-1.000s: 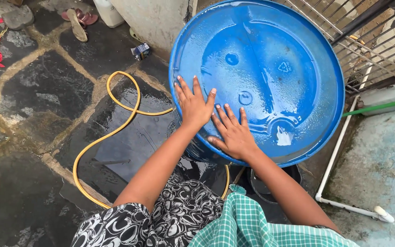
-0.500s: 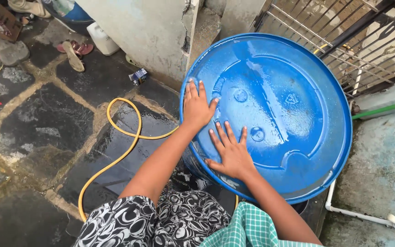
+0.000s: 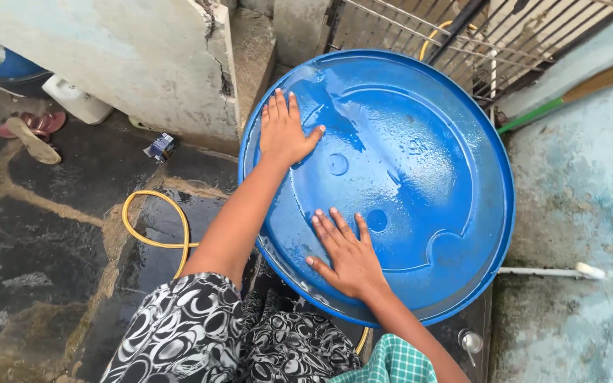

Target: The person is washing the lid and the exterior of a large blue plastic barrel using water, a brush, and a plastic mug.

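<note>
With my left hand [image 3: 284, 133] at ten o'clock and right hand [image 3: 345, 257] at six, fingers spread flat on the wet blue drum [image 3: 420, 177], either palm could slip and let it roll.

Big blue plastic drum [image 3: 406, 163], wet, tilted, round end up.

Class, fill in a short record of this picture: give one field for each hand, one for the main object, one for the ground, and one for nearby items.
Left hand: left hand flat, fingers spread, on the upper left of the blue drum
Right hand: right hand flat on the drum's near edge
Main object: round blue plastic drum end, wet and shiny
Ground: dark wet stone paving
Nearby: yellow hose at left, white pipe at right, metal grille behind
</note>
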